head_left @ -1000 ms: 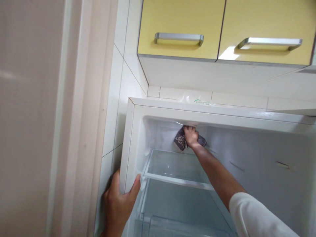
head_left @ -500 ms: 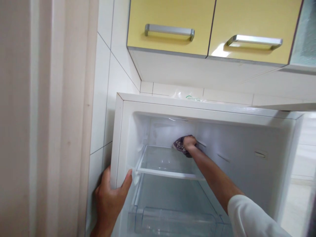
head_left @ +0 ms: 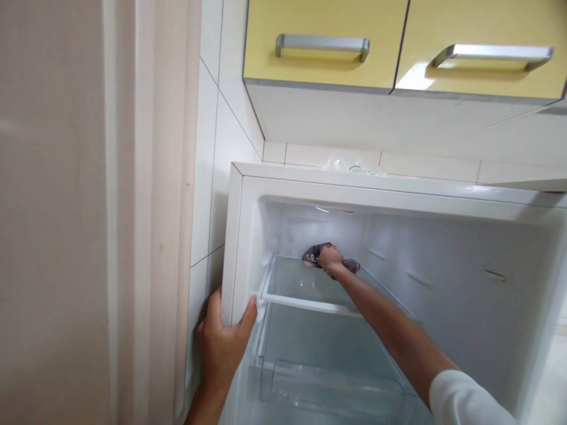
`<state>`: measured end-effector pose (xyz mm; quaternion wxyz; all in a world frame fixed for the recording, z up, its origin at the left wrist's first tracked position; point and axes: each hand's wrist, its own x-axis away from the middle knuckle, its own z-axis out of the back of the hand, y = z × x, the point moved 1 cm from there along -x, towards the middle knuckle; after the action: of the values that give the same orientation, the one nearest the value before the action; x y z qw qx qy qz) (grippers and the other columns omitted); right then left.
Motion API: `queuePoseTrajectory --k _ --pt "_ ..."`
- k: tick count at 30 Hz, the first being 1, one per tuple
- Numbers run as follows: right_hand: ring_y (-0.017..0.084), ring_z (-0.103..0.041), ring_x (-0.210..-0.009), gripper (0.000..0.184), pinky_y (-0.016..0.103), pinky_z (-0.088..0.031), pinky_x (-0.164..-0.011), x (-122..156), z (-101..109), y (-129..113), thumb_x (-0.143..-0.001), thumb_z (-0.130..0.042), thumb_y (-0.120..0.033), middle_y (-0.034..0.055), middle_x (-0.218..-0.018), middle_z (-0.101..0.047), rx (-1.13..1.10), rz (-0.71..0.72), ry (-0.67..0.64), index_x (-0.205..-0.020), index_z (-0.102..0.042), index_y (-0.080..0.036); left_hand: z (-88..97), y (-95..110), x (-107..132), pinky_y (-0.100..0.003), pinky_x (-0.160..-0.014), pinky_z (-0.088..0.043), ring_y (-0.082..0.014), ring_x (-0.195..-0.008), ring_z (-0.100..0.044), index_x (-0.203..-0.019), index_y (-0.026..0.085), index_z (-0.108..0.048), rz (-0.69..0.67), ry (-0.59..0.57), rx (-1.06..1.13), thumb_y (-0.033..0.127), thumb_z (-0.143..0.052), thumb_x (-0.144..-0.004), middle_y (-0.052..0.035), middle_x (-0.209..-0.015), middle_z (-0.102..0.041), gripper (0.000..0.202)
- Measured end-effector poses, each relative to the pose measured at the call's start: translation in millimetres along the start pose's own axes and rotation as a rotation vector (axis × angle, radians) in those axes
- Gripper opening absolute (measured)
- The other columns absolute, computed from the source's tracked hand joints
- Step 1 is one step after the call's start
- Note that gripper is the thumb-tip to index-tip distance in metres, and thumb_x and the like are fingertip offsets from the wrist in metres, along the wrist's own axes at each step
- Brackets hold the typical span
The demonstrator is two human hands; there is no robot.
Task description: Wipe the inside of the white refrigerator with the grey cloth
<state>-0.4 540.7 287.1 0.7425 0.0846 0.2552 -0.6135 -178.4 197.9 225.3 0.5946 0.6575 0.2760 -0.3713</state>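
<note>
Deep inside an open white refrigerator (head_left: 390, 184), my right hand (head_left: 330, 257) is closed on a dark patterned cloth (head_left: 352, 265). The cloth bunches out on both sides of my fingers, at the back of the upper glass shelf (head_left: 287, 282). I cannot make out whether it presses on the shelf or on the back wall. My left hand (head_left: 224, 336) grips the refrigerator's left side edge, thumb on the front rim and fingers around the outer side, partly hidden.
Below the shelf sits a clear plastic drawer (head_left: 332, 381). Yellow cabinets (head_left: 328, 18) with metal handles hang overhead. A clear plastic bag (head_left: 341, 163) lies on top of the refrigerator. A beige door frame (head_left: 153, 206) and white tiled wall (head_left: 208, 177) stand close on the left.
Inside the refrigerator, my right hand has moved left with the cloth. My left hand keeps its place on the edge. The camera view has shifted, so everything fixed appears farther right.
</note>
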Motion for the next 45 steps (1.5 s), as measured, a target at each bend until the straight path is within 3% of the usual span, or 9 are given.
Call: queuePoseTrajectory --k 2,5,9,14,20,25,31,38,45 --pt "0.034 -0.071 -0.114 0.041 0.040 -0.058 -0.091 6 -1 -24 -0.095 -0.062 -0.027 0.0265 -0.131 -0.068 0.010 0.091 -0.032 -0.131 -0.067 -0.008 -0.6 0 0 -0.027 -0.052 -0.050 -0.0223 -0.059 -0.072 -0.100 0.018 -0.071 -0.022 0.013 -0.013 0.055 -0.073 -0.082 -0.0054 -0.073 -0.076 0.041" --pt "0.029 -0.073 -0.109 0.040 0.036 -0.057 -0.087 15 -4 -66 -0.096 -0.058 -0.027 0.0191 -0.130 -0.069 0.012 0.264 -0.098 -0.134 -0.065 -0.017 -1.1 -1 1 -0.026 -0.052 -0.051 -0.0225 -0.061 -0.073 -0.102 0.018 -0.071 -0.053 0.035 -0.022 0.053 -0.073 -0.083 -0.0057 -0.075 -0.077 0.040" --pt "0.026 -0.069 -0.114 0.043 0.041 -0.057 -0.093 32 -10 -115 -0.102 -0.053 -0.031 0.0131 -0.139 -0.063 0.014 0.446 -0.126 -0.144 -0.053 -0.022 -1.4 -1 2 -0.026 -0.054 -0.053 -0.0216 -0.062 -0.074 -0.104 0.019 -0.071 -0.078 0.042 -0.020 0.051 -0.074 -0.084 -0.0055 -0.078 -0.078 0.038" --pt "0.026 -0.068 -0.113 0.042 0.045 -0.057 -0.095 51 -4 -131 -0.105 -0.048 -0.034 0.0153 -0.138 -0.061 0.036 0.488 -0.141 -0.143 -0.051 -0.016 -2.2 -1 2 -0.026 -0.057 -0.054 -0.0224 -0.066 -0.076 -0.106 0.017 -0.070 -0.105 0.051 -0.027 0.046 -0.075 -0.084 -0.0069 -0.080 -0.078 0.036" --pt "0.029 -0.069 -0.116 0.049 0.039 -0.055 -0.092 86 23 -118 -0.097 -0.047 -0.023 0.0183 -0.140 -0.059 0.027 0.599 -0.168 -0.146 -0.051 -0.020 -3.1 -1 2 -0.029 -0.060 -0.053 -0.0253 -0.071 -0.076 -0.108 0.017 -0.071 -0.025 0.012 -0.014 0.048 -0.075 -0.082 -0.0093 -0.084 -0.079 0.040" --pt "0.029 -0.067 -0.120 0.057 0.039 -0.054 -0.097 127 46 -102 -0.095 -0.050 -0.029 0.0149 -0.145 -0.058 -0.027 0.710 -0.165 -0.152 -0.047 -0.025 -4.1 0 2 -0.033 -0.065 -0.053 -0.0299 -0.078 -0.077 -0.110 0.017 -0.070 0.055 -0.025 -0.017 0.052 -0.073 -0.080 -0.0122 -0.089 -0.079 0.046" --pt "0.022 -0.057 -0.135 0.061 0.031 -0.044 -0.114 154 58 -74 -0.097 -0.049 -0.026 0.0076 -0.161 -0.046 -0.109 0.784 -0.128 -0.158 -0.043 -0.029 -0.9 2 1 -0.033 -0.069 -0.051 -0.0294 -0.083 -0.075 -0.110 0.018 -0.069 0.119 -0.091 -0.010 0.055 -0.071 -0.081 -0.0135 -0.094 -0.079 0.047" --pt "0.021 -0.053 -0.137 0.049 0.031 -0.040 -0.117 140 59 -29 -0.096 -0.053 -0.021 0.0058 -0.157 -0.053 -0.024 0.714 -0.102 -0.144 -0.063 -0.028 3.7 7 -3 -0.034 -0.071 -0.051 -0.0278 -0.080 -0.072 -0.104 0.020 -0.067 0.166 -0.130 -0.002 0.058 -0.069 -0.078 -0.0106 -0.090 -0.076 0.046" --pt "0.031 -0.061 -0.118 0.031 0.041 -0.046 -0.103 111 67 60 -0.095 -0.055 -0.022 0.0186 -0.123 -0.069 0.198 0.390 -0.031 -0.113 -0.079 -0.015 2.7 8 -3 -0.036 -0.074 -0.052 -0.0292 -0.085 -0.070 -0.110 0.018 -0.068 0.203 -0.146 -0.003 0.063 -0.068 -0.076 -0.0109 -0.094 -0.074 0.056"
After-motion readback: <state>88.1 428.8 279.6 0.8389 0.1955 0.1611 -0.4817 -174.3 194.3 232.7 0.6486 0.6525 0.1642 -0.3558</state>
